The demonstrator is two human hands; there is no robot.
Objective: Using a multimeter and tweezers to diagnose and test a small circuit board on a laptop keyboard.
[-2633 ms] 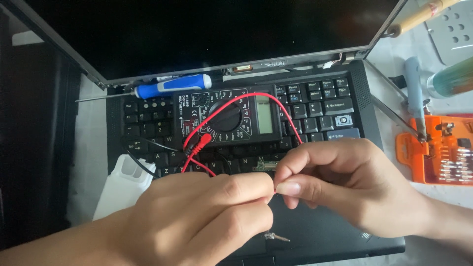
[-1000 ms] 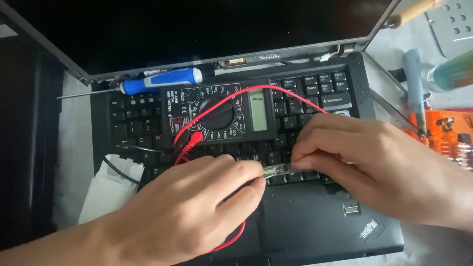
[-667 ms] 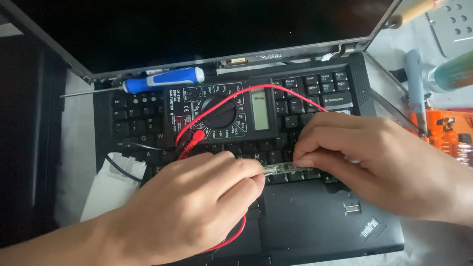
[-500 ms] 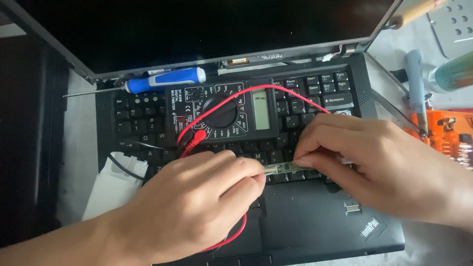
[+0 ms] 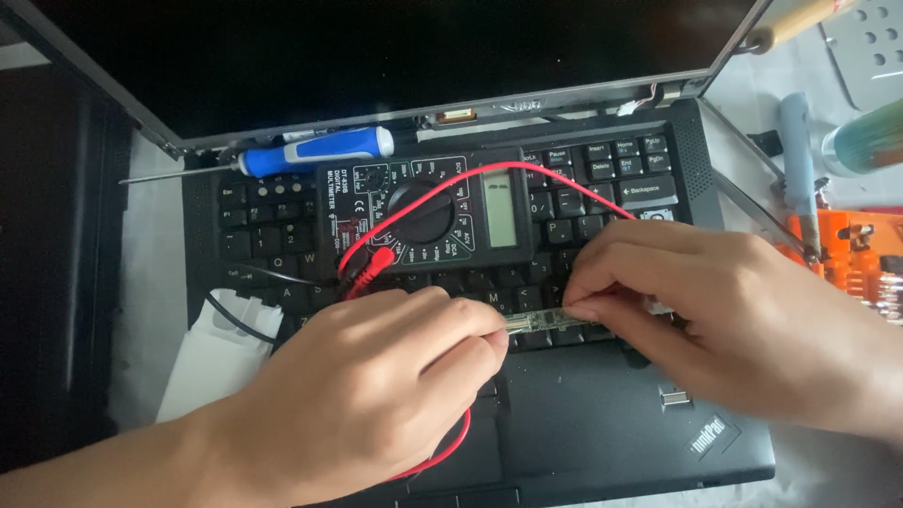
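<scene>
Pale and matte, the desk (image 5: 150, 310) carries an opened black laptop (image 5: 602, 442) seen from the head camera, its dark glossy screen tilted back at the top and its bezel stripped to bare grey metal along the hinge edge. On the keyboard lies a black rectangular multimeter (image 5: 428, 212) with a round dial and a small grey display; a thin red lead (image 5: 564, 183) arcs from its lower left corner across the keys toward the right hand, and another red loop shows below the left hand. Above the meter rests a screwdriver (image 5: 315, 150) with a blue and white plastic handle and a slim steel shaft pointing left. A white, soft-looking plastic piece (image 5: 212, 362) with a black wire (image 5: 230, 315) sits at the laptop's left edge.

The left hand (image 5: 367, 400) is curled closed, its fingertips pinching one end of a narrow, pale green strip-shaped circuit board (image 5: 546, 322) that lies just above the palm rest, over the lowest key row. The right hand (image 5: 743, 325) is also closed, thumb and forefinger gripping the strip's other end.

At the right edge stand an orange plastic bit case (image 5: 861, 259), a light blue tool handle (image 5: 798, 150) and a green translucent cylinder (image 5: 865, 136).
</scene>
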